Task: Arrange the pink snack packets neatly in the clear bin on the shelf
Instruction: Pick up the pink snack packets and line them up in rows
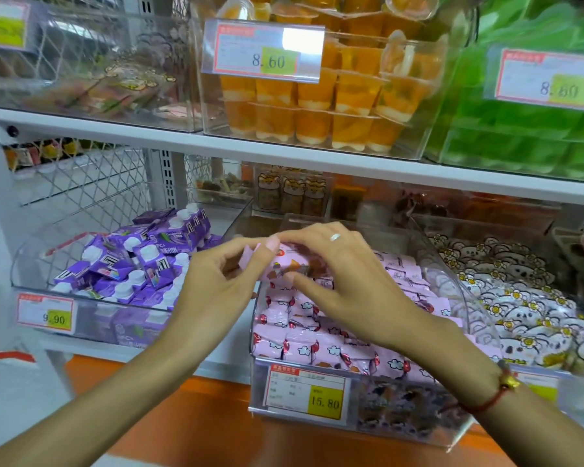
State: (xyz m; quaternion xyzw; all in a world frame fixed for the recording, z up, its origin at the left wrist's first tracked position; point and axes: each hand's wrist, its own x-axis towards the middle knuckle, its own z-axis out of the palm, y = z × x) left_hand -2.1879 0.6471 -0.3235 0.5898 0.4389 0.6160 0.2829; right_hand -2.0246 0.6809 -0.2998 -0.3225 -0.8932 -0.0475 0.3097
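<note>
Both hands meet above the clear bin [452, 264] and share one pink packet [285, 264]. The left hand [213, 284] has its fingers curled, with thumb and forefinger pinching the packet's left end. The right hand [344, 271], wearing a ring [335, 236], arches over the packet from above, its fingers bent down on the top edge and its thumb pressed under the lower edge, so it too grips the packet. A red cord bracelet [486, 399] sits on the right wrist.

The held packet lies with its long axis running left to right, roughly level, its printed face turned towards the camera. It is raised just above the heap of pink packets [317, 345] that fills the bin; those lie mostly flat in rough rows, some slanted.

The bin stands on the lower shelf and carries a price tag [305, 392] reading 15.80 on its front wall. Just beside it on the left is a bin of purple cartons [142, 261] with a 9.90 tag [46, 316]. On the right lies a bin of white animal-print packets [520, 298]. On the shelf above [216, 148] are orange jelly cups [317, 109] behind an 8.60 tag [262, 50], and green packs [520, 129] to their right
</note>
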